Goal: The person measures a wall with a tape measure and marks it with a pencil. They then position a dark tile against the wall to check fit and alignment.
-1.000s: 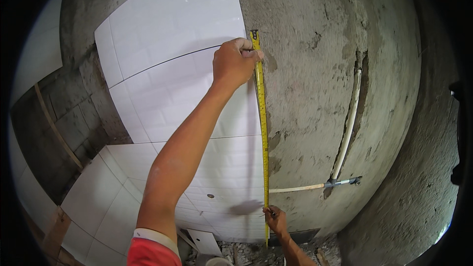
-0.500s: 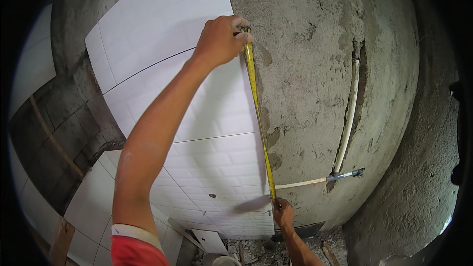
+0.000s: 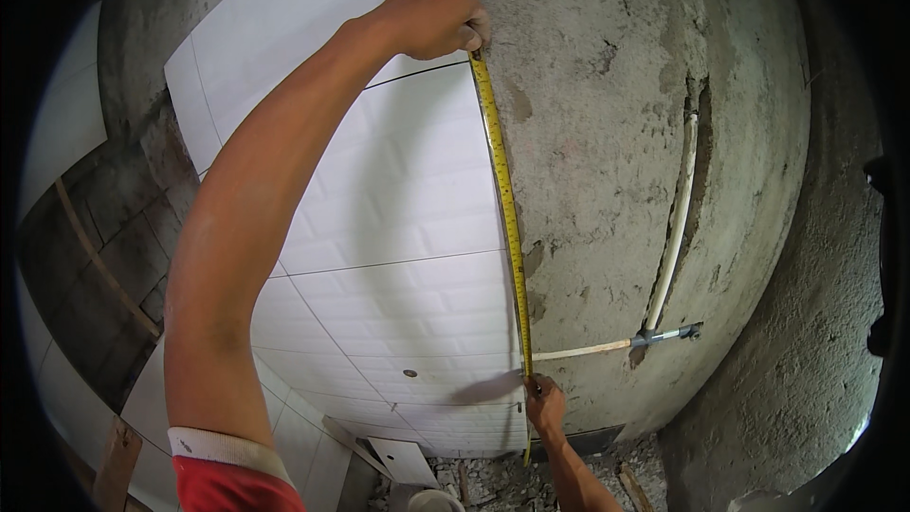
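A yellow tape measure (image 3: 506, 192) runs down along the right edge of the white wall tiles (image 3: 408, 190). High up, at that edge, my left hand (image 3: 444, 21) is closed on the tape's upper part; a bit of dark metal shows just under its fingertips. Far lower, beside the tile edge, my right hand (image 3: 545, 405) grips the tape between its fingers. A short length of tape hangs below that hand. Between the two hands the blade looks stretched taut, close against the tile edge.
Bare cement wall (image 3: 607, 199) lies right of the tiles. A white pipe (image 3: 676, 218) is set in a groove there, meeting a horizontal pipe (image 3: 583, 353). Rubble (image 3: 483, 482), a bucket (image 3: 436, 502) and a loose tile piece (image 3: 402, 462) lie on the floor below.
My left hand has moved up along the tile edge with the tape. The blade, twisted before, now lies flatter, and tape shows below my right hand, which stays in place.
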Demonstrator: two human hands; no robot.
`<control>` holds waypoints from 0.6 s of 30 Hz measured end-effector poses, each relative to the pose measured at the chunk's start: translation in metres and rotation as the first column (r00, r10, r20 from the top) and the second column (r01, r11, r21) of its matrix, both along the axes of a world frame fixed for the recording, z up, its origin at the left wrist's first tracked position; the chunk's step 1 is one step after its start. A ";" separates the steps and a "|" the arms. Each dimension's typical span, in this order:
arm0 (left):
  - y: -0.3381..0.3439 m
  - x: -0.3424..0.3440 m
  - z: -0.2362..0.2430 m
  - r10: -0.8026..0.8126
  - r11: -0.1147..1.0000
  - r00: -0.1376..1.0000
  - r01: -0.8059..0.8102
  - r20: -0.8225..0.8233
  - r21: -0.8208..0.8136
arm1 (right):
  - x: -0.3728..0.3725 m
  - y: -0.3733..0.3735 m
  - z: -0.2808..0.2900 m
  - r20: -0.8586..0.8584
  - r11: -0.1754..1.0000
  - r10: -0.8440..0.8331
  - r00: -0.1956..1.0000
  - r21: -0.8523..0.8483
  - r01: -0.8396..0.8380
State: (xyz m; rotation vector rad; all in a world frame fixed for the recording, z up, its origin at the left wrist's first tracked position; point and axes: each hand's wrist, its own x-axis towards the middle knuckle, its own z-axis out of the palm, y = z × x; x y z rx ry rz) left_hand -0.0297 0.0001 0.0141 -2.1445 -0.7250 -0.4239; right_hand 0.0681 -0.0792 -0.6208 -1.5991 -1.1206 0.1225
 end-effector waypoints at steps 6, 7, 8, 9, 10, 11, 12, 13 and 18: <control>-0.001 -0.001 0.003 -0.009 0.998 0.999 0.007 -0.037 -0.056 | -0.001 0.003 0.006 -0.035 0.998 -0.005 0.999 -0.055 0.003; -0.001 -0.001 0.003 -0.013 0.998 0.999 0.011 -0.036 -0.070 | -0.001 0.004 0.006 -0.037 0.997 -0.003 0.999 -0.071 0.000; -0.001 -0.002 0.004 -0.021 0.997 0.999 0.018 -0.033 -0.079 | -0.001 0.005 0.007 -0.039 0.996 -0.001 0.999 -0.088 -0.002; -0.001 -0.002 0.004 -0.028 0.996 0.999 0.025 -0.030 -0.089 | 0.000 0.006 0.007 -0.040 0.995 0.000 0.999 -0.104 -0.005; -0.001 -0.002 0.003 -0.030 0.995 0.999 0.027 -0.029 -0.092 | 0.000 0.007 0.006 -0.033 0.993 -0.003 0.999 -0.117 -0.001; -0.002 -0.003 0.004 -0.032 0.995 0.999 0.029 -0.029 -0.095 | 0.001 0.008 0.006 -0.026 0.992 -0.007 1.000 -0.129 0.003; -0.002 -0.003 0.003 -0.035 0.995 0.999 0.032 -0.028 -0.099 | 0.002 0.009 0.005 -0.019 0.990 -0.011 1.000 -0.141 0.008; -0.002 -0.003 0.003 -0.034 0.995 0.999 0.031 -0.030 -0.099 | 0.002 0.010 0.004 -0.021 0.991 -0.012 1.000 -0.132 0.010; -0.003 -0.004 0.002 -0.037 0.996 0.999 0.034 -0.031 -0.087 | 0.003 0.013 -0.001 -0.004 0.989 -0.028 1.000 -0.143 0.027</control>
